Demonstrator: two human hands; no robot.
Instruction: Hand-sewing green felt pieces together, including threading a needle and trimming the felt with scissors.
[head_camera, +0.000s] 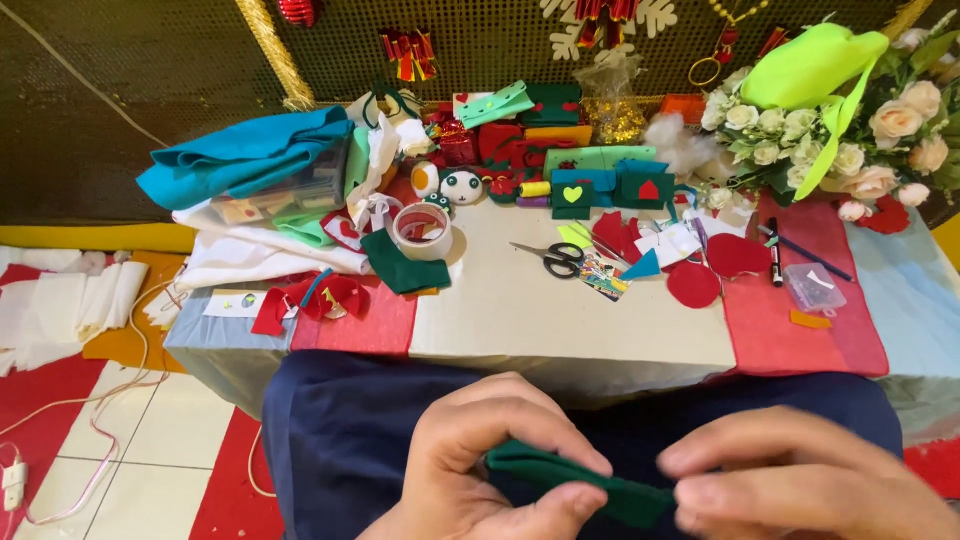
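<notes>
Low in the view, over my dark blue lap (340, 430), both hands pinch a folded piece of dark green felt (575, 480). My left hand (480, 465) grips its left end between thumb and fingers. My right hand (800, 480) holds the right end, fingertips closed on the fabric. The felt's far edge is hidden under my fingers.
A low table (560, 320) draped in red, cream and blue cloth stands in front of me. On it lie black-handled scissors (555, 258), a tape roll (422, 228), red felt cutouts (692, 284), a black pen (775, 255), folded teal fabric (245, 155) and artificial flowers (860, 130).
</notes>
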